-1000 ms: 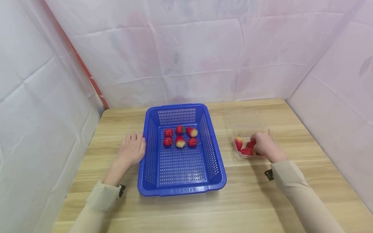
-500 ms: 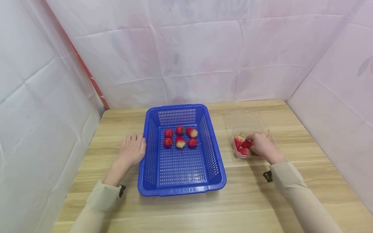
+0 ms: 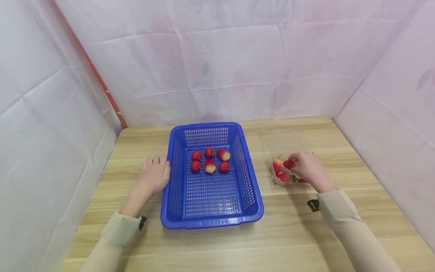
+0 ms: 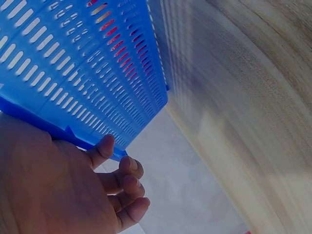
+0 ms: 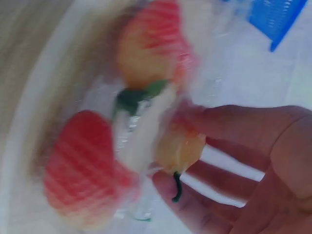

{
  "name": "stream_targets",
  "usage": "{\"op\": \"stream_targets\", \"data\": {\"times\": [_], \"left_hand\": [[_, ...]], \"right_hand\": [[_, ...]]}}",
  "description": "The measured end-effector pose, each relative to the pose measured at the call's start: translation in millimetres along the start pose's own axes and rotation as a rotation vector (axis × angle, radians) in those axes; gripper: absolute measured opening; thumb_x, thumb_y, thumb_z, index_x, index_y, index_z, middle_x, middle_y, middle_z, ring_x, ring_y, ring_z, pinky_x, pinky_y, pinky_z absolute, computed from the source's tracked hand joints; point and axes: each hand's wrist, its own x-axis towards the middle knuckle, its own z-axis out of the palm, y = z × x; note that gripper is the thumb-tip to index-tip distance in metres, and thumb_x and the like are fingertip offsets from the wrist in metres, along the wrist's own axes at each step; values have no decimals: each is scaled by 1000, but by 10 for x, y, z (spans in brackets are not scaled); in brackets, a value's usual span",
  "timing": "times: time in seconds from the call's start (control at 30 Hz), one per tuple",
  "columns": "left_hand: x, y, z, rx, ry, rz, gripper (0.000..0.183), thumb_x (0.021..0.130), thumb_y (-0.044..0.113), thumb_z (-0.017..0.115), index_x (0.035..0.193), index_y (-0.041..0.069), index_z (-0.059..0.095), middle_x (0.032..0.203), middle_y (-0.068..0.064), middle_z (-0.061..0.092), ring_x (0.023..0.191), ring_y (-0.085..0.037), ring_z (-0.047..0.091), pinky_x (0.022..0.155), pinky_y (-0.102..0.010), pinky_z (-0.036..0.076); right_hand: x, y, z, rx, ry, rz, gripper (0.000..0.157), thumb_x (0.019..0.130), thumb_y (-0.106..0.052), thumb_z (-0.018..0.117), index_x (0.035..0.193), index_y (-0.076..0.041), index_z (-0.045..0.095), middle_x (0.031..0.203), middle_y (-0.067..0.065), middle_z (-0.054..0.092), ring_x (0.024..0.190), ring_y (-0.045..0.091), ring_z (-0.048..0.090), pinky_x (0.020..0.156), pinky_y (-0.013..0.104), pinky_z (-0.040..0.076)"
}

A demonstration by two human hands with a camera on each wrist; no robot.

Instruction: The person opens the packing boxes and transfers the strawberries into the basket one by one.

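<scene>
My right hand (image 3: 307, 170) pinches a red strawberry (image 3: 289, 164) between thumb and fingers, over a clear plastic box (image 3: 279, 183). In the right wrist view this strawberry (image 5: 180, 148) shows its yellowish end and dark green stem. Other strawberries (image 3: 277, 166) lie in the box, partly covered by the hand. My left hand (image 3: 155, 175) rests against the left rim of a blue plastic basket (image 3: 214, 219); in the left wrist view, its thumb and loosely bent fingers (image 4: 130, 165) are at the rim. Several round red fruits (image 3: 196, 166) and two yellow-tipped strawberries (image 3: 210, 166) lie inside the basket.
The box's clear lid (image 3: 283, 139) lies folded back behind it on the wooden table (image 3: 289, 234). Pale printed sheets (image 3: 231, 68) stand as walls behind the table and at both sides.
My right hand has raised a strawberry slightly from among the others in the box, whose fruit have shifted. The left hand and basket have stayed put.
</scene>
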Motion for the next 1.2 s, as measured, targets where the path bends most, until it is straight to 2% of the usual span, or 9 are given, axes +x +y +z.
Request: {"op": "stream_targets", "data": {"times": [0.17,0.37,0.57,0.83,1.03,1.2], "left_hand": [[9,-3,6,7,-4,0,31,106,27,23,107,7,46,93,-12,45,87,-32,38,76,-42,30],[24,-3,4,11,-7,3,33,106,28,21,108,6,46,95,-13,45,87,-32,38,74,-42,31],[19,-4,7,4,-7,-1,33,106,27,21,107,6,46,94,-13,45,86,-32,38,73,-41,30],[10,-25,15,-4,-24,-16,33,106,28,21,108,6,46,95,-13,45,88,-32,38,74,-41,30],[20,-29,14,-9,-18,-9,32,106,28,21,107,7,46,94,-13,45,87,-33,38,73,-42,30],[14,-23,6,-10,-27,-11,32,106,28,21,107,7,45,95,-13,45,88,-32,37,74,-42,30]], "right_hand": [[-33,-137,-125,60,-2,35,23,77,4,73,98,10,68,89,24,68,78,37,62,71,55,50],[-23,-453,-263,92,-13,49,31,82,-4,69,109,11,65,102,29,67,89,41,63,79,57,49],[26,-748,-353,100,15,22,33,85,-11,69,112,9,66,102,26,69,85,37,65,75,52,50],[140,-1116,-452,153,-23,-14,33,89,-14,69,114,8,66,106,26,67,82,32,65,71,46,53],[273,-1375,-438,169,-41,-59,30,89,-15,70,110,6,69,104,22,69,87,33,66,75,48,54],[356,-1604,-348,179,-60,-92,24,86,-16,73,102,2,71,96,16,71,83,28,66,72,43,54]]}}
